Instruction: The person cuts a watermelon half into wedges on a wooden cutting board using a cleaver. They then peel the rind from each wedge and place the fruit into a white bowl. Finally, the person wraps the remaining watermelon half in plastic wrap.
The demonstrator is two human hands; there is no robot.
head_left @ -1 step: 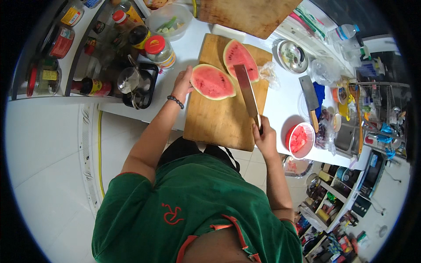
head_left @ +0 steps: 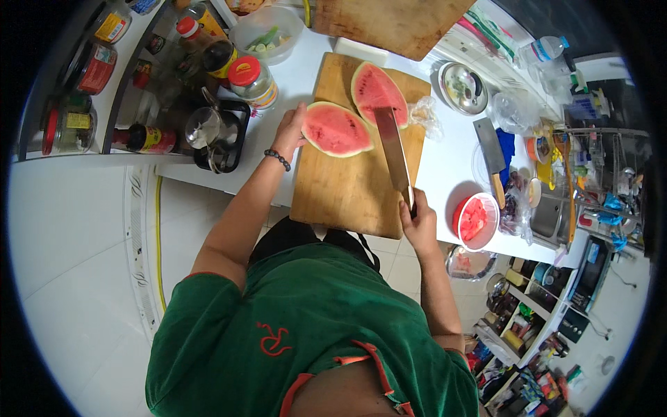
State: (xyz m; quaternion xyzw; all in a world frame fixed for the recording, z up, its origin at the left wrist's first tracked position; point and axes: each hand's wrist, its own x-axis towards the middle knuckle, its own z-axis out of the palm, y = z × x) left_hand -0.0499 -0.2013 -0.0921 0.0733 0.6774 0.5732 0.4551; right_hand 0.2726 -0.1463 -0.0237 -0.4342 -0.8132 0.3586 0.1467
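Observation:
A wooden cutting board point(head_left: 333, 191) bears two cut pieces of red watermelon, flesh upward. My left hand point(head_left: 288, 131) grips the left end of the nearer watermelon piece point(head_left: 338, 130), its fingers partly hidden behind the rind. The other watermelon piece point(head_left: 377, 90) lies just beyond it to the right, with dark seeds showing. In my right hand point(head_left: 421, 222) is a long, broad-bladed knife point(head_left: 394, 149), closed around the handle. Its blade points away from me, and the tip overlaps the lower edge of the far piece; whether it touches the flesh I cannot tell.
Right of the board stand a bowl of cut watermelon point(head_left: 475, 222), a cleaver point(head_left: 491, 156) and a round metal lid point(head_left: 463, 89). A crumpled plastic bag point(head_left: 425, 117) touches the board's right edge. On the left are a red-lidded jar point(head_left: 252, 82), a black tray point(head_left: 240, 132) and a plastic bowl point(head_left: 267, 31).
The knife tip has drawn slightly toward me and to the right. The far watermelon piece has shifted a little to the left. My left hand stays in place.

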